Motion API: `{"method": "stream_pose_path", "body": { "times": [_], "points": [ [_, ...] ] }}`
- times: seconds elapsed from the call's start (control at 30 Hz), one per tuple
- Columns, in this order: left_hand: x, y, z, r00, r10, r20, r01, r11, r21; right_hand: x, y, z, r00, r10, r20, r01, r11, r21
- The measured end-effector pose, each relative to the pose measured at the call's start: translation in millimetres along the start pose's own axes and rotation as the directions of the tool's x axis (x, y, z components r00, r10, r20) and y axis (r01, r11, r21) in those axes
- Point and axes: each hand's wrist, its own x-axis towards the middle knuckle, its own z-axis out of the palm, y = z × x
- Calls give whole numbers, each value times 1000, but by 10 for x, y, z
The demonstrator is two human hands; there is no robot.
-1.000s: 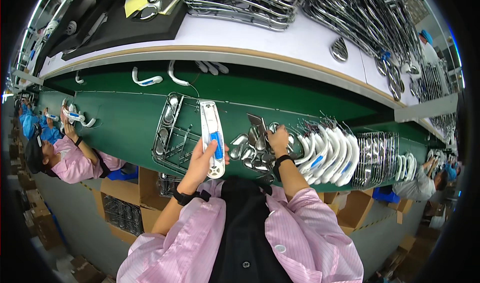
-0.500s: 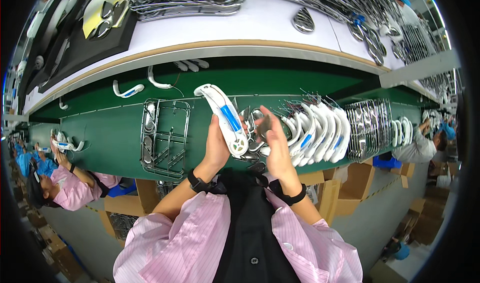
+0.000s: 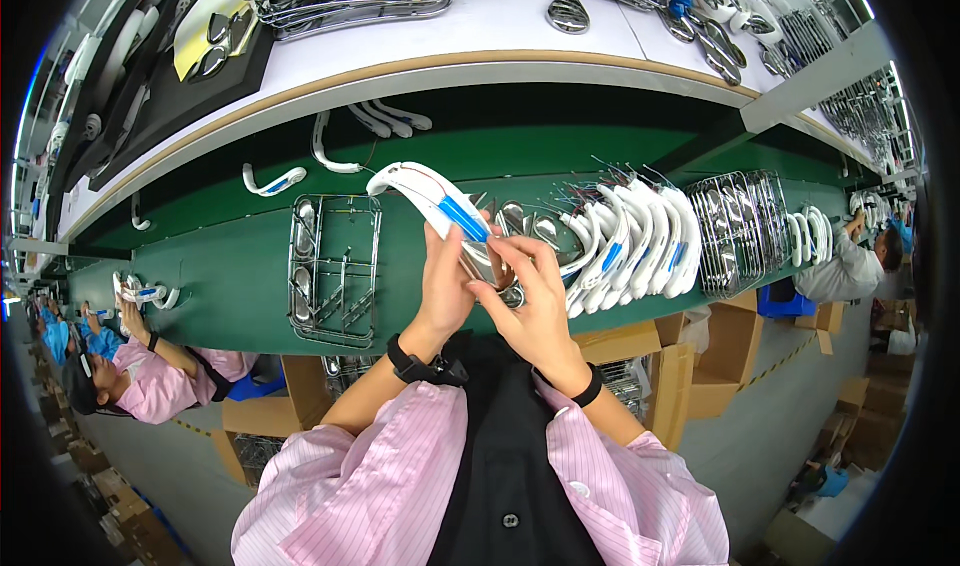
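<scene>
My left hand (image 3: 443,284) is closed around a curved white plastic part (image 3: 412,186) with a blue strip, holding it tilted above the green bench. In my right hand (image 3: 540,306) a shiny, mirror-like cover (image 3: 486,266) is pinched between thumb and fingers. It lies against the lower end of the white part, which it largely hides. Whether the two are joined I cannot tell. Several shiny teardrop-shaped covers (image 3: 513,214) lie on the bench just behind my hands.
A chrome wire frame (image 3: 376,266) lies at left. To the right stand a row of curved white parts (image 3: 640,236) and upright chrome racks (image 3: 735,231). A white shelf (image 3: 400,41) overhangs the far side. Cardboard boxes (image 3: 725,361) stand below; co-workers sit at both sides.
My right hand has moved left with the shiny cover and brought it onto the lower end of the white part. The white part has tilted further left.
</scene>
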Motion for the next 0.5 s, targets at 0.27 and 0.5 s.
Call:
{"method": "stream_pose_path", "body": {
  "times": [0.27, 0.5],
  "points": [
    [-101, 84, 116, 992, -56, 109, 49, 997, 65, -6, -45, -256, 996, 49, 77, -63, 979, 193],
    [-148, 43, 268, 982, -21, 187, 26, 999, -26, -59, 134, -370, 691, 416, 592, -690, 625, 366]
  ]
}}
